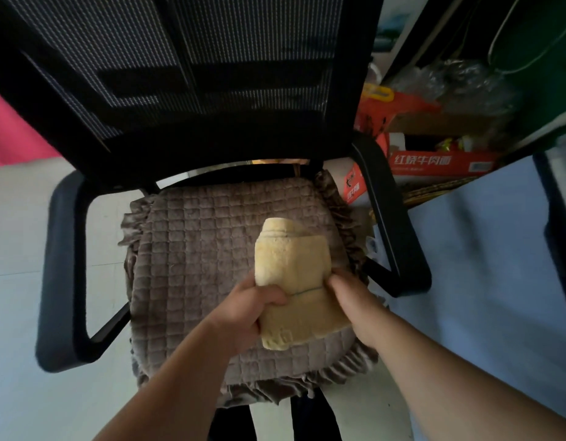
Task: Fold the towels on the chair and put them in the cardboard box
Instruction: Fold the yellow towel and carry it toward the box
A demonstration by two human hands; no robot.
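A folded yellow towel [291, 281] is held over the right front part of the chair's seat cushion [192, 265], a brown quilted pad with a ruffled edge. The towel is doubled into a thick, narrow bundle, its far end pointing toward the chair back and its near end toward the front edge of the seat. A thin dark stripe crosses it near the middle.

The left hand [253, 308] grips the towel's left edge, fingers curled over the top of the fabric. The right hand [351, 300] holds the right edge at about the same level, fingers tucked against the side of the bundle; how far they wrap underneath cannot be seen.

The chair [211, 90] is a black office chair with a mesh back and two black armrests. Behind the right armrest, on the floor, stands an open cardboard box [434, 160] with red sides and white printed characters, holding some packets. Crumpled clear plastic [459, 81] lies above it.
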